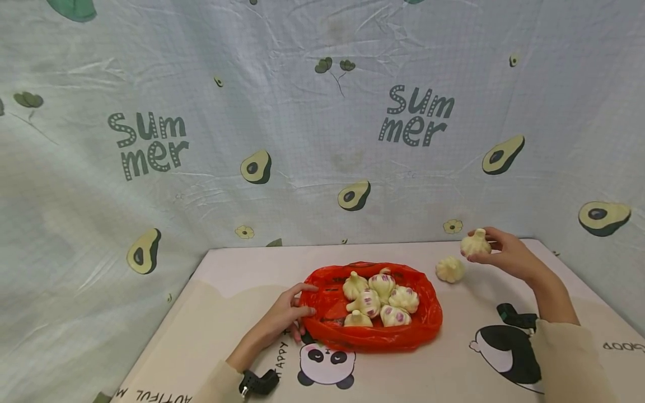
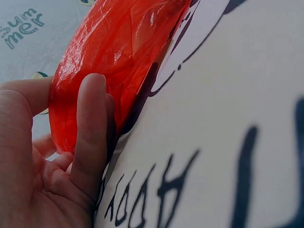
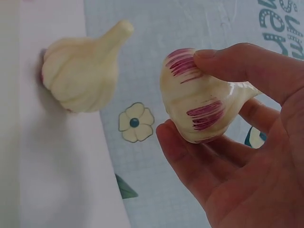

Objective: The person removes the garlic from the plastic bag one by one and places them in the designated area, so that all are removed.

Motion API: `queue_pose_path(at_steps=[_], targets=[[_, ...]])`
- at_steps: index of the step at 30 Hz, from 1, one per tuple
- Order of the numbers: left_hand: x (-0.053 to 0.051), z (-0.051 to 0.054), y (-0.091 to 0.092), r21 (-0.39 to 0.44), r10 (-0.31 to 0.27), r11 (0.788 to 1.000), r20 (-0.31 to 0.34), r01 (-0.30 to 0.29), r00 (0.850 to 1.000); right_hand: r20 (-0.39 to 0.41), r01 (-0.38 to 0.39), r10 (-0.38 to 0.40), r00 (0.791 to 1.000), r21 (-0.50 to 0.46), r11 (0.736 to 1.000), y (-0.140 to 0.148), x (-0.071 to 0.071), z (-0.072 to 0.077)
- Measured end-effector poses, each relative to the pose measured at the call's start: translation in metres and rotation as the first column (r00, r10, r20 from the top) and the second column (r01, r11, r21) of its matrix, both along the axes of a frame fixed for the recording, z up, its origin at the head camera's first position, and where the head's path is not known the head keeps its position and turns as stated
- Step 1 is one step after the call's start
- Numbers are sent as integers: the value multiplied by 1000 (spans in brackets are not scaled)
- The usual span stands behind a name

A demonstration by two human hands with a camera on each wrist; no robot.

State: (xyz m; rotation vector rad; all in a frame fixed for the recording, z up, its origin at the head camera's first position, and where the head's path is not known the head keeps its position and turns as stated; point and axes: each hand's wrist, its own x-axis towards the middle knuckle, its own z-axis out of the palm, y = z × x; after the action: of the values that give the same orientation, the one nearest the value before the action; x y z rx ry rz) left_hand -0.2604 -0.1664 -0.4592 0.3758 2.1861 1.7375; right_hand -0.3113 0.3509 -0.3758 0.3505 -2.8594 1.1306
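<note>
Between the thumb and fingers of my right hand [image 1: 509, 254] is a garlic bulb [image 3: 199, 97], pale with purple streaks, raised above the table's back right. A second garlic bulb [image 1: 450, 270] lies on the table just to its left. In the middle stands a red plastic bag [image 1: 428, 330], its rim spread wide, with several garlic bulbs [image 1: 370, 302] inside. My left hand [image 1: 282, 310] grips the bag's left edge. In the left wrist view, the thumb [image 2: 92, 114] lies along the outside of the red plastic, while the other fingers are partly hidden behind it.
The pale table [image 1: 242, 268] carries printed pandas and lettering. A cloth [image 1: 302, 112] with avocado and "summer" prints hangs behind it and along both sides. Dark wrist straps [image 1: 259, 382] sit near the sleeves.
</note>
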Motion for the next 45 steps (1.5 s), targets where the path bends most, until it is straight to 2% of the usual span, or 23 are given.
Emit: queue_pose_path(at_steps=[16,28,45], targets=[[-1,-1,0,1,-2,1000,-3,2,1000,82,35,-34,996,-10,999,17,-10,-24],[-1,-1,0,-15,-7,1000,-23,7,1000,94,45,-44,995,-4,999,21,-12,-41],[-3,-4,-1,-17,9,1000,-12,-10,1000,183,68,-69,981,12,998,24,-15,-55]])
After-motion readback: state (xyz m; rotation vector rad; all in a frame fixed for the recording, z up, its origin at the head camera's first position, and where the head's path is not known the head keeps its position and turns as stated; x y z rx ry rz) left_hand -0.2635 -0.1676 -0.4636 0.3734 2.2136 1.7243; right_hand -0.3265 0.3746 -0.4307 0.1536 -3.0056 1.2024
